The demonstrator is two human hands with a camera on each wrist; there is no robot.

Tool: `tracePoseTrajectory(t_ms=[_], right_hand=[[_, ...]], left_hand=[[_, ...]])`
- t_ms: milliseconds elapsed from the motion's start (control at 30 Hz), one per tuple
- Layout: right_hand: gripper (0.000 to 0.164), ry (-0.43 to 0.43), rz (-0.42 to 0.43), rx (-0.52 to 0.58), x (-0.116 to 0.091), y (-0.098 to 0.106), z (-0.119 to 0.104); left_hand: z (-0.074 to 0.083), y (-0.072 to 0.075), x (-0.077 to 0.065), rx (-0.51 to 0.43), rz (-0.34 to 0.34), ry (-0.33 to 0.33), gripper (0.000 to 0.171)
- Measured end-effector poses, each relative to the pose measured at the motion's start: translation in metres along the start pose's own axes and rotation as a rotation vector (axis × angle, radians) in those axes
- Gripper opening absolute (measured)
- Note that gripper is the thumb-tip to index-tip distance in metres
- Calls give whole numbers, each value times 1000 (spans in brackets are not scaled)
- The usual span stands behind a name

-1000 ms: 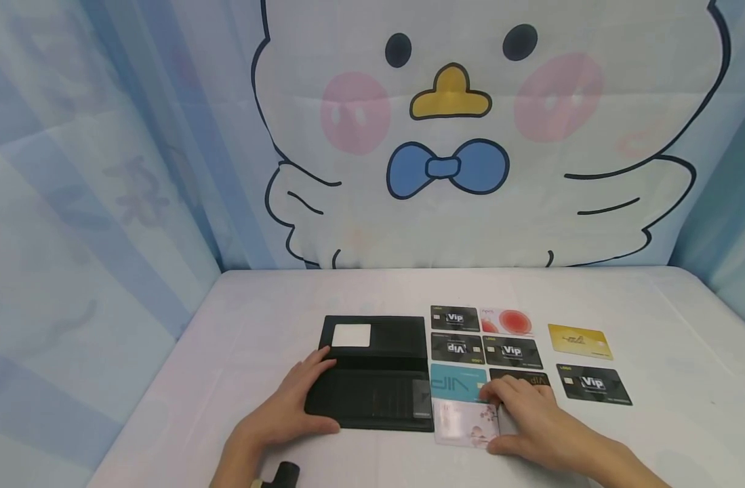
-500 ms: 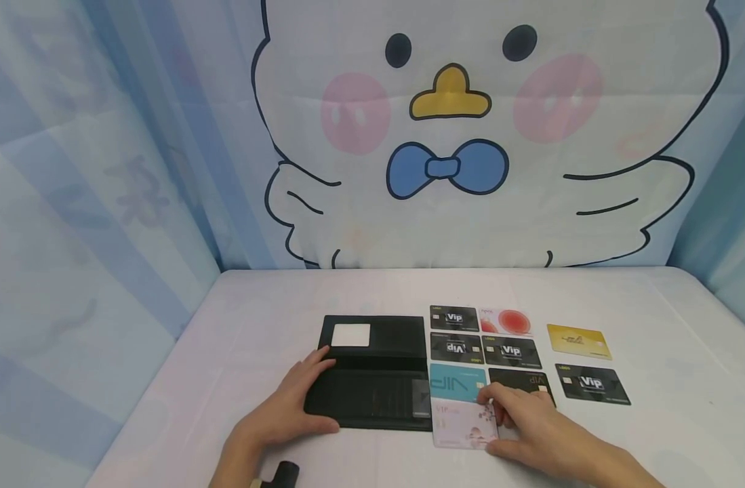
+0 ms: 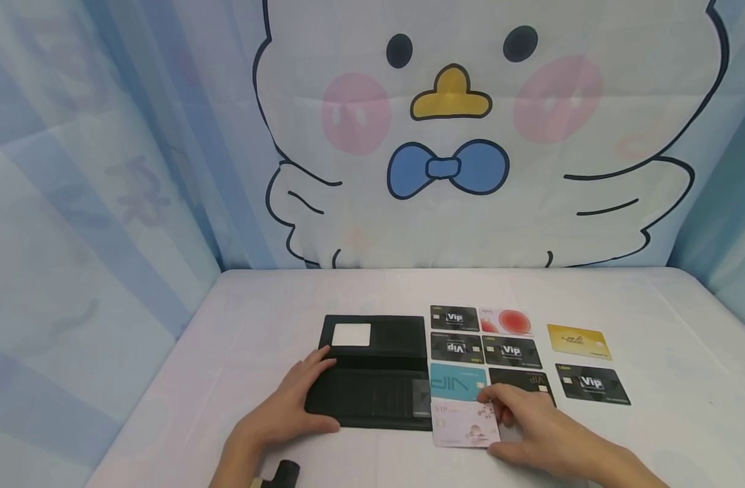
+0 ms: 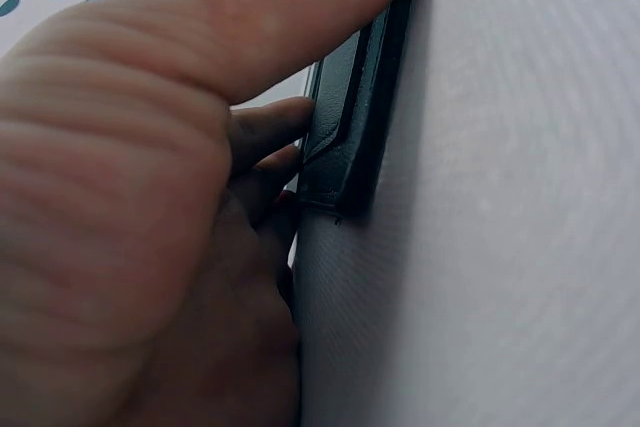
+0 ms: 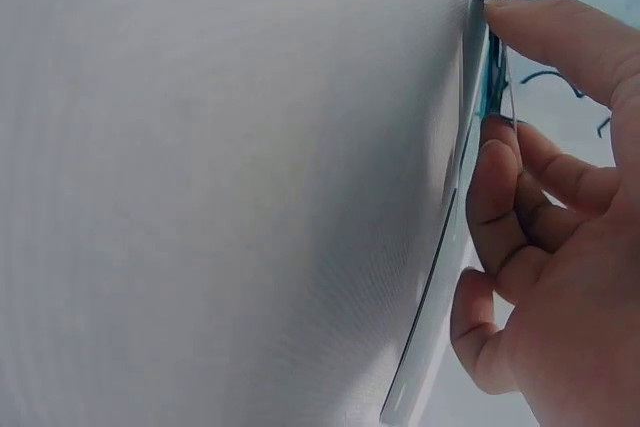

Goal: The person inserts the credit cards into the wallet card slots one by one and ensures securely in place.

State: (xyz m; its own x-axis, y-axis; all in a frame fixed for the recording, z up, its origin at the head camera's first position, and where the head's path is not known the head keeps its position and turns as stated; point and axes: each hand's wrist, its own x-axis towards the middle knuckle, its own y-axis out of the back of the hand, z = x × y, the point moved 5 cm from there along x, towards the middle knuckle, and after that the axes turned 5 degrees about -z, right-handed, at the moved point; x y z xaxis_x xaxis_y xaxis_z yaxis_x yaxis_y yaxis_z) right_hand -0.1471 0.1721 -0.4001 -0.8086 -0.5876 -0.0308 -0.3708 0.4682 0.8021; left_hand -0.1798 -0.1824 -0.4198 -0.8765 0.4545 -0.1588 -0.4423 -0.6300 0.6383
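Observation:
A black wallet (image 3: 372, 396) lies spread open on the white table, its inner side up. My left hand (image 3: 287, 400) rests at its left end, thumb along the near edge and fingers fairly straight against the side. In the left wrist view, the fingertips (image 4: 290, 117) touch the wallet's edge. My right hand (image 3: 527, 427) pinches a pale pink VIP card (image 3: 460, 423) by its right end, between thumb and fingers. The right wrist view has this card edge-on, slightly raised at the pinch. Just beyond it lies a teal VIP card (image 3: 457, 381).
Several black Vip cards lie in rows right of the wallet, one of them (image 3: 512, 352) beside a red-patterned card (image 3: 508, 321). Farther right are a gold card (image 3: 579, 341) and another black Vip card (image 3: 592, 383). A patterned curtain (image 3: 445, 230) stands behind the table.
The fingers of my right hand have drawn back slightly from the black card, uncovering more of it, and now pinch the pink card's right end. My left hand and the wallet have stayed put.

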Motion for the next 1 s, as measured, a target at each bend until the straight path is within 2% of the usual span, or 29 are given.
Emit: tracePoseTrajectory(t_ms=[67,300,500,633,867,1000], right_hand=[[53,11,3,-4,0,2,0],[51,159,93,-33,-1,10,-5],[51,228,149,-38,-2,12,-7],[50,235,165,-26,0,13,-9],[47,117,110,29,8,12,-6],[47,158,149,2,12,12,-9]], left_hand=[[1,1,-1,-2,1,1,96],[2,1,-1,-6,2,9,95],[1,1,0,-5,1,9,95],[2,1,1,-6,1,11,96],[1,1,1,0,-4,4,96],[1,1,0,-6,-3,6,96]])
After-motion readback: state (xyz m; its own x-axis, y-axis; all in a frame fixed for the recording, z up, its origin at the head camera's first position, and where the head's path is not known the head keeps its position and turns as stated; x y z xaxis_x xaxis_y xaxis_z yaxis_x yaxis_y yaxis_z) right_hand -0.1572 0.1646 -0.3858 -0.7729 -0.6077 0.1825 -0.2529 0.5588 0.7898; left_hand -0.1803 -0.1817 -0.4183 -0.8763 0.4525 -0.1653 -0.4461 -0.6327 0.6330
